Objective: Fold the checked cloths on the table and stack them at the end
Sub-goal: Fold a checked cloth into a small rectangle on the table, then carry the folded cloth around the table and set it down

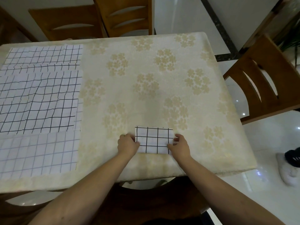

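Fingers point(125, 136) of the left hand point(127, 144) are curled around the left edge of the folded checked cloth point(153, 140), gripping it. The right hand point(179, 146) pinches the cloth's right edge between thumb and fingers point(177, 136). The folded cloth is a small white rectangle with a bold black grid, lying flat on the surface point(146, 70) at lower centre of the frame, near the front edge.

The surface carries a cream covering with pale flower clusters. Nothing lies between the hands and the far edge.

Three unfolded cloths lie flat along the left side of the frame, well apart from the folded one:
- far cloth point(43, 56), upper left, black grid, creased across its lower part;
- middle cloth point(40, 101), black grid, wrinkled, overlapping the far one;
- near cloth point(38, 154), lower left, faint grey grid.

Wooden chairs stand around the surface: two chairs point(90, 20) beyond the far edge and one chair point(263, 78) at the right. A shoe point(290, 166) is visible on the glossy white floor point(267, 192) at lower right.
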Action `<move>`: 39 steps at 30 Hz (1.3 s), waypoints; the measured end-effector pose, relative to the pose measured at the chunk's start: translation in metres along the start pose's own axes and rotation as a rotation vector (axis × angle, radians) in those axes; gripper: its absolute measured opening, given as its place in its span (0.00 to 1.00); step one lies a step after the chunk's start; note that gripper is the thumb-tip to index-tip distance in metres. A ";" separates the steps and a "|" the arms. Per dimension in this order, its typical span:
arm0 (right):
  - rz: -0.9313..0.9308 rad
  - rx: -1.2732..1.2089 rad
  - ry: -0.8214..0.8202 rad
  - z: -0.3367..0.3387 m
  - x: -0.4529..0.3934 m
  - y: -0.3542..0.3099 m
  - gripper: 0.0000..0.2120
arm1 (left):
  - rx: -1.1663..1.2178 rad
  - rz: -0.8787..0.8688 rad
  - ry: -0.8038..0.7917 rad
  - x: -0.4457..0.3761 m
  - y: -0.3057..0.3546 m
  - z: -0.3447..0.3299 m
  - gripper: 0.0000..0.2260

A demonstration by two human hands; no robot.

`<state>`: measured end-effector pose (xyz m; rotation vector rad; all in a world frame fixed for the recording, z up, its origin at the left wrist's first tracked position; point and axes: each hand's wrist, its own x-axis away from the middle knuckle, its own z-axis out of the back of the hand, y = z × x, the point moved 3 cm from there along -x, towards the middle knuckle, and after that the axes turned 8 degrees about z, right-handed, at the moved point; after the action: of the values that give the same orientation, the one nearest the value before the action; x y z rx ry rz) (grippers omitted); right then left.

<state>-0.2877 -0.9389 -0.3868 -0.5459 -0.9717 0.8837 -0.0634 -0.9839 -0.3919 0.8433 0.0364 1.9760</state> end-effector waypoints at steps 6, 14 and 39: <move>-0.015 -0.058 -0.017 0.003 0.003 -0.003 0.32 | 0.233 -0.170 -0.135 0.017 0.011 0.007 0.09; 0.027 -0.237 0.008 0.011 0.012 -0.008 0.20 | 0.348 -0.332 -0.396 0.043 0.019 0.037 0.09; 0.069 -0.711 0.016 0.066 0.192 -0.050 0.10 | 0.601 -0.276 -0.637 0.148 -0.016 0.109 0.08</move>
<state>-0.2741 -0.8045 -0.2273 -1.1917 -1.2556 0.5727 -0.0343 -0.8934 -0.2340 1.7244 0.3659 1.3693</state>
